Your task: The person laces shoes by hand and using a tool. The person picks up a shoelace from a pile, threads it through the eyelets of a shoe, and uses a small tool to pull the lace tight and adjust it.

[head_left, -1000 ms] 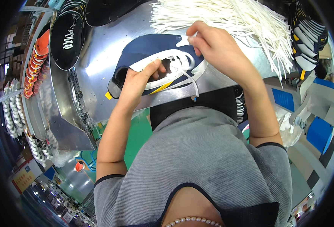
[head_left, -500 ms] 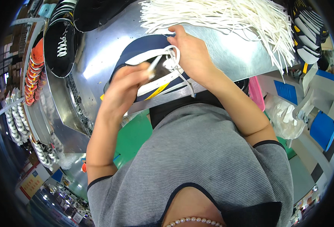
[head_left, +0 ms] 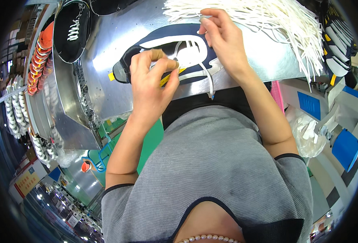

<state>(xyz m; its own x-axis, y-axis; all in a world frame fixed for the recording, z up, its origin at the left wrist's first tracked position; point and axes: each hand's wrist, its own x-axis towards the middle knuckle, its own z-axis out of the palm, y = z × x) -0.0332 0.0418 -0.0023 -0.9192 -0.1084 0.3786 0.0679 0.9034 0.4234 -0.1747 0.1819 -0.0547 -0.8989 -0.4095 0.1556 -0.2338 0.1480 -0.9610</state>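
A navy shoe [head_left: 162, 34] with white trim around its opening lies on the metal table, a white lace [head_left: 208, 77] threaded at it and one end hanging past the near table edge. Over the shoe's opening, my left hand [head_left: 152, 81] is closed, thumb and forefinger pinched on a white lace strand. My fingers partly cover that strand and the side of the shoe. At the far right end of the shoe is my right hand [head_left: 227, 44], its fingers bent and apart; one fingertip touches the navy upper. Nothing shows in its grasp.
A big pile of white laces [head_left: 264, 24] spreads over the far right of the table [head_left: 106, 89]. A black shoe with white lacing [head_left: 71, 32] stands at the far left, orange pieces [head_left: 39, 56] beyond it. Stacked dark shoe parts [head_left: 339, 44] are at the right.
The shoe's opening now faces up more openly. My left hand has moved right and toward me; my right hand has shifted right and away from the lace loop, its fingers now off the lace.
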